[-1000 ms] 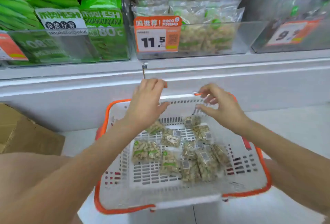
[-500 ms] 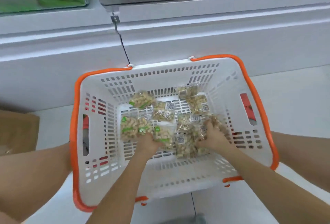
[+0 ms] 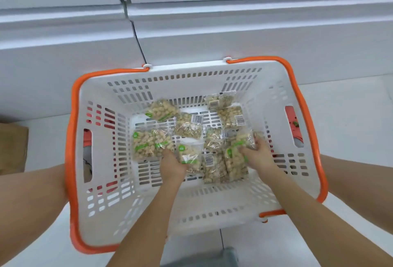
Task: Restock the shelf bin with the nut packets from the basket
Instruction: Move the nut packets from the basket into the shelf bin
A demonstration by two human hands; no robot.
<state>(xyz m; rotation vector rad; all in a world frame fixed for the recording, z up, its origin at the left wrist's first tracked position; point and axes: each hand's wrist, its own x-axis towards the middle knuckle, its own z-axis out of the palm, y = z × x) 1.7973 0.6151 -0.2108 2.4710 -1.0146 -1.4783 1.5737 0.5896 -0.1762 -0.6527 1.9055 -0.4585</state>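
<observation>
- White slotted plastic basket with orange rim and handles [image 3: 274, 105] filling the middle of the frame, set on pale floor tiles [image 3: 348, 105] below a white shelf base [image 3: 212, 32].
- Clear nut packets with green labels and barcodes [image 3: 188, 127] scattered over the basket's bottom, centre to right of centre; several overlapping, one leaning against the far wall.
- Left hand [image 3: 172, 165] down inside the basket, just left of centre, its grip closed on a clear packet with a round green sticker [image 3: 190, 154], fingers hidden under the wrapper.
- Right hand [image 3: 258, 151] inside the basket, right of centre, fingers curled round a bunch of nut packets [image 3: 238, 149] lifted slightly above the rest.
- Both forearms coming in from the lower edge of the frame.
- Brown cardboard box [image 3: 12, 147] at the left edge.
- Shelf bin out of sight above the top of the frame.
</observation>
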